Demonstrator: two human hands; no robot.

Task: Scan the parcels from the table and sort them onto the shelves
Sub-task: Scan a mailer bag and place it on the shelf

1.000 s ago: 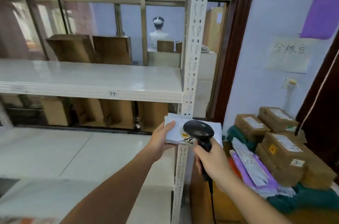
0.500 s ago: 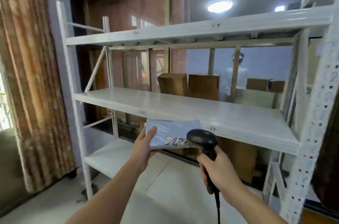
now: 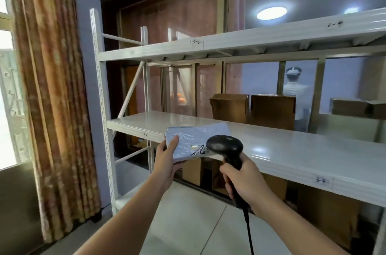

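Observation:
My left hand (image 3: 168, 158) grips a flat pale-blue bubble mailer parcel (image 3: 192, 139) by its left edge, holding it level at the front edge of the white middle shelf (image 3: 292, 150). A barcode label and black pen marks show on the parcel's near side. My right hand (image 3: 244, 179) is closed around the handle of a black barcode scanner (image 3: 226, 146), whose head sits just right of the parcel and covers its right corner. The scanner's cable (image 3: 249, 231) hangs down.
The white metal rack has an upper shelf (image 3: 229, 43) and a lower shelf (image 3: 188, 213), with handwritten labels on the front edges. Brown cardboard boxes (image 3: 252, 108) stand behind the middle shelf. A patterned curtain (image 3: 50, 87) hangs left. A person in white (image 3: 294, 91) shows in the glass behind.
My view has swung left from the parcel table to the shelf's left end. Both hands kept their hold, and the parcel has come closer to the middle shelf's front edge.

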